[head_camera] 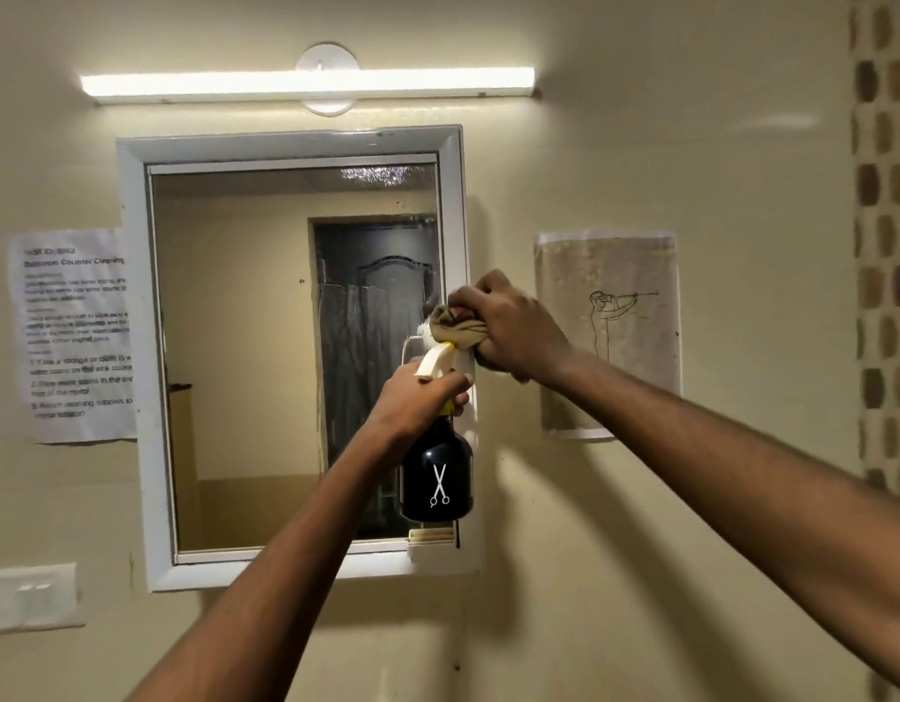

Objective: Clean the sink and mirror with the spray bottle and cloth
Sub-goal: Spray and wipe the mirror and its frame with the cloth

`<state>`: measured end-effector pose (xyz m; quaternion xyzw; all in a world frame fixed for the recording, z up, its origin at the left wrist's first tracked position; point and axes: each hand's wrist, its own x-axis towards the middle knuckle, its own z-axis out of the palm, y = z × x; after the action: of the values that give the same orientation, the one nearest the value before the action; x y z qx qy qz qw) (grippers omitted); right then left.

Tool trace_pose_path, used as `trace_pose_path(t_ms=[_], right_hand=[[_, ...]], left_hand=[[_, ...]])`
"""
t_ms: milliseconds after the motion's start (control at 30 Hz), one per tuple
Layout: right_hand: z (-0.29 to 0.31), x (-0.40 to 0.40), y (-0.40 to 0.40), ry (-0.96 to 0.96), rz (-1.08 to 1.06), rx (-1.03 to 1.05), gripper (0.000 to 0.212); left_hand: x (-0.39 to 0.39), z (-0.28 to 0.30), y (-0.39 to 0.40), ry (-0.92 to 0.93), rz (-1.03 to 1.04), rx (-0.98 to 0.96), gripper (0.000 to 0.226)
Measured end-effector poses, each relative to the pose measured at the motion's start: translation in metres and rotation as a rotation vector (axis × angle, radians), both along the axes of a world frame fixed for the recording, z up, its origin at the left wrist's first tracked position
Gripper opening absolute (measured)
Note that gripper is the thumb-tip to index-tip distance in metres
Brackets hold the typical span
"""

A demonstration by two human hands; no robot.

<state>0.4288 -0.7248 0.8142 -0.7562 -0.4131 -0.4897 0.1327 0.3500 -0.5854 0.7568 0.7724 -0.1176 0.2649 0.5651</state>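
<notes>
Holding the bunched cloth (455, 324) in the right hand (514, 321) against the mirror (245, 347)'s right edge, it's sitting way closer to the glass, while the left hand (417, 402) is gripping the upright spray bottle (438, 473) just below it.

The taped sheet (73, 336) reads "Bathroom Counter Cleaning"; the spray bottle (436, 478) bears white scissors.

A black spray bottle (436, 473) marked with white scissors, a white-framed mirror (134, 347), and brown-mottled wall tiles (886, 235) at three o'clock are seen.
</notes>
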Motion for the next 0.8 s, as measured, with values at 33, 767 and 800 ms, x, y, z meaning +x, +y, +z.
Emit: trace_pose_path(t_ms=[33, 767, 800], right_hand=[[-0.007, -0.001, 0.000, 0.014, 0.005, -0.013, 0.034], [-0.005, -0.002, 0.000, 0.031, 0.013, 0.008, 0.037], [-0.001, -0.003, -0.001, 0.048, 0.002, -0.023, 0.037]], left_hand=[[-0.002, -0.004, 0.001, 0.011, 0.008, 0.016, 0.046], [-0.005, -0.033, -0.008, -0.015, 0.124, 0.085, 0.028], [-0.007, -0.034, -0.008, -0.017, 0.121, 0.104, 0.026]])
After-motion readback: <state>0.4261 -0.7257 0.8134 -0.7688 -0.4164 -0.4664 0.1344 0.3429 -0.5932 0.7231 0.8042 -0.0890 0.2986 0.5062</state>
